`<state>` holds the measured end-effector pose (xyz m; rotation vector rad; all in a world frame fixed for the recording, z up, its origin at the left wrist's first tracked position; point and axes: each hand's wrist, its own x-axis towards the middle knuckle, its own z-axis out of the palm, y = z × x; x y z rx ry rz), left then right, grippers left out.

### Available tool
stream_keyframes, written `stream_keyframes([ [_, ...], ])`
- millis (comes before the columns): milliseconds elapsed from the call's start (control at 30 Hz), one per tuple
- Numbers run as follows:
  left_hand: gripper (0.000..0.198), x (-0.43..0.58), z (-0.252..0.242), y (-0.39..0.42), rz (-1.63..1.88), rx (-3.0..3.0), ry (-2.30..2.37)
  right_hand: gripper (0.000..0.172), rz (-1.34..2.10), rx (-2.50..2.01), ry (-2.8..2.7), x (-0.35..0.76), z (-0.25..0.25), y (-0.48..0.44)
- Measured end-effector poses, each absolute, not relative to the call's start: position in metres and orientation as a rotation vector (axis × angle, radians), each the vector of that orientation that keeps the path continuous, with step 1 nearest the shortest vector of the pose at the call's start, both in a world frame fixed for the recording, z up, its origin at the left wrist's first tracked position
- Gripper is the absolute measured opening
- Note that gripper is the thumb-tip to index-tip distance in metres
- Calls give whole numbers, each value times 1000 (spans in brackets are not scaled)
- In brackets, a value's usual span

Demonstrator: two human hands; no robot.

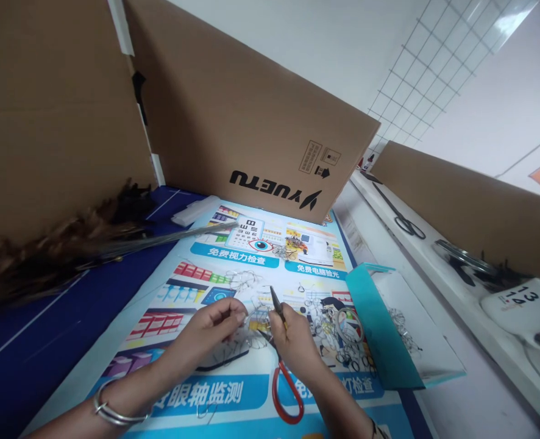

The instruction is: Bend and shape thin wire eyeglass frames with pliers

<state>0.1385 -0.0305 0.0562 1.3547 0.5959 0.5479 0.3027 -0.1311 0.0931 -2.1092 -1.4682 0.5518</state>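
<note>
My left hand is closed in a pinch, with what looks like a thin wire piece at its fingertips. Fingers wrapped, my right hand grips pliers whose dark, narrow nose points up and away; their handles are hidden in the palm. Red-handled scissors show below my right hand, partly covered by it. A tangle of wire pieces lies beyond my left hand. To the right, small wire loops are heaped around a round, clear-centred ring.
A printed mat covers the table. An open teal box holds wire pieces on the right. Cardboard panels stand behind. Brown, feathery strands lie left. A shelf on the right carries black scissors and a white mug.
</note>
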Motion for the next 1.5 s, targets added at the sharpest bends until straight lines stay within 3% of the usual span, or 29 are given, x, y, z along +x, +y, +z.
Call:
stream_keyframes([
  [67,21,135,55,-29,585,1341,551,25,601,-2092,-1460,303,90,-132],
  [233,43,127,54,-26,531,1414,368,25,602,-2069,-1487,300,88,-132],
  [900,34,121,40,-57,564,1322,658,27,642,-1973,-1309,274,81,-151],
  [1167,39,112,28,-71,607,1379,802,25,622,-1902,-1286,268,68,-155],
  [1500,24,110,14,-67,585,1426,778,25,705,-1864,-1227,268,48,-160],
])
